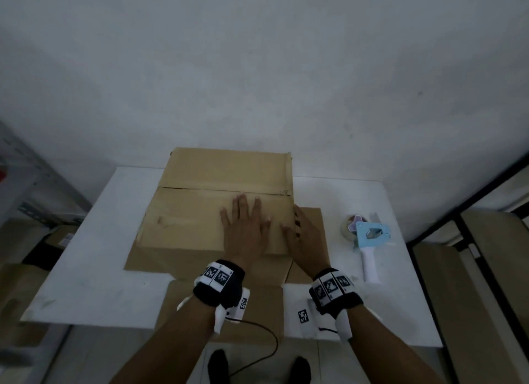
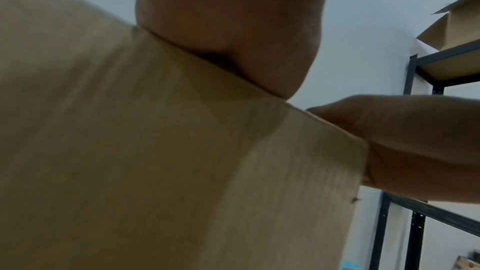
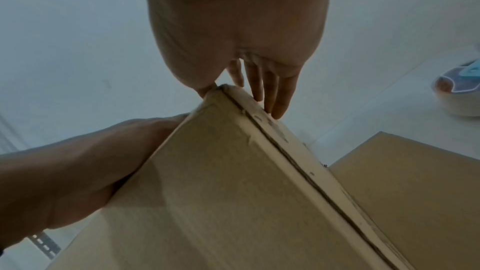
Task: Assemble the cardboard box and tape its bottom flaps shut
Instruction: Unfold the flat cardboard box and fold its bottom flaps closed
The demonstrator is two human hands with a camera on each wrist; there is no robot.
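Observation:
The brown cardboard box [image 1: 197,214] lies on the white table [image 1: 94,269], with a seam between two panels running across its top. My left hand [image 1: 244,226] lies flat on the near panel with fingers spread; its palm [image 2: 233,28] presses the cardboard [image 2: 130,151]. My right hand [image 1: 305,237] is at the box's right edge, thumb on top. In the right wrist view its straight fingers [image 3: 275,93] lie along the side of the box [image 3: 221,192]. The tape dispenser [image 1: 369,237], blue with a white handle, lies to the right, untouched.
More flat cardboard [image 1: 313,220] lies under the box to its right, and another piece [image 1: 226,306] overhangs the table's near edge. A dark metal shelf [image 2: 415,69] holding boxes stands at the right. Stacked cartons [image 1: 17,283] sit left of the table. A wall is close behind.

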